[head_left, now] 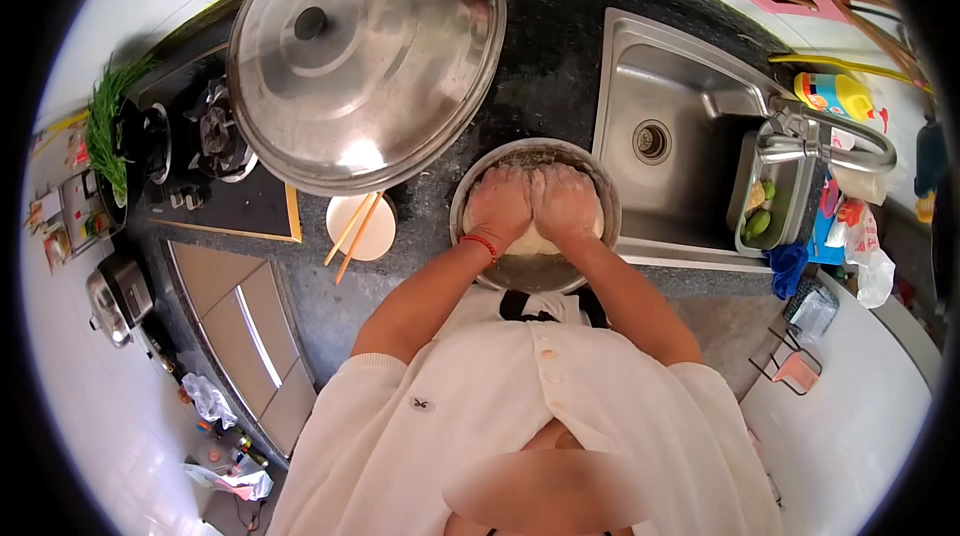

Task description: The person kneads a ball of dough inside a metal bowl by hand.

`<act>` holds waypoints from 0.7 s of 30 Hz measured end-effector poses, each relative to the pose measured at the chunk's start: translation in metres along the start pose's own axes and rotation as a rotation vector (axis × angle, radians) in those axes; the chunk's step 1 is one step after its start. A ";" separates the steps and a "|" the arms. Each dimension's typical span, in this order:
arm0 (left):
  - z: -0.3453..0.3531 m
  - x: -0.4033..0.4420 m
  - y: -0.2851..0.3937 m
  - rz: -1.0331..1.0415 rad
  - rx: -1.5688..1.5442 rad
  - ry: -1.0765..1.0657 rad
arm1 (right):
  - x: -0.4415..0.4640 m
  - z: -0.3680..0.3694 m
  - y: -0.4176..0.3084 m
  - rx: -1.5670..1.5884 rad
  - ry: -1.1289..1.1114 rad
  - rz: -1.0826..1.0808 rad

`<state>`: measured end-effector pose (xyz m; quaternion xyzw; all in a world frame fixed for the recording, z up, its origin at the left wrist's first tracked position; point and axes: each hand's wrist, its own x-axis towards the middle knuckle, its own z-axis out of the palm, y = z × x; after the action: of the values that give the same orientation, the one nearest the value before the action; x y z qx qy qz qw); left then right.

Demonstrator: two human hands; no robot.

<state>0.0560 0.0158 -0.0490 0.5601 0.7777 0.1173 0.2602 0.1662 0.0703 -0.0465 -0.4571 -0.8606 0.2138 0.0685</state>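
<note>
A round metal bowl (535, 276) stands on the dark counter, close against my body. Pale dough (530, 242) lies inside it, mostly covered by my hands. My left hand (500, 204), with a red string on the wrist, presses down into the dough with fingers curled. Right beside it, touching, my right hand (566, 202) bears down in the same way. White flour or dough coats both hands across the knuckles. The fingertips are hidden beneath the hands.
A large metal lid (420, 46) lies at the upper left. Chopsticks (355, 231) rest across a white bowl (372, 236). Right of my bowl is a steel sink (670, 86) with a tap (840, 141) and green vegetables in a tray (748, 176). A gas stove (215, 196) is at left.
</note>
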 end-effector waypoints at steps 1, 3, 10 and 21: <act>0.002 0.004 -0.002 0.001 -0.018 -0.013 | 0.005 0.000 0.001 -0.013 -0.017 0.014; 0.004 0.009 -0.005 -0.005 -0.051 -0.039 | 0.012 0.000 0.001 -0.033 -0.057 0.038; -0.005 0.016 0.001 0.080 -0.109 0.148 | 0.022 0.000 0.001 -0.125 0.007 0.033; -0.065 -0.046 -0.019 0.359 -0.298 -0.219 | -0.057 -0.079 -0.001 0.125 -0.284 -0.355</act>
<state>0.0166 -0.0270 0.0089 0.6540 0.6072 0.2134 0.3976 0.2231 0.0478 0.0297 -0.2586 -0.9138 0.3131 0.0115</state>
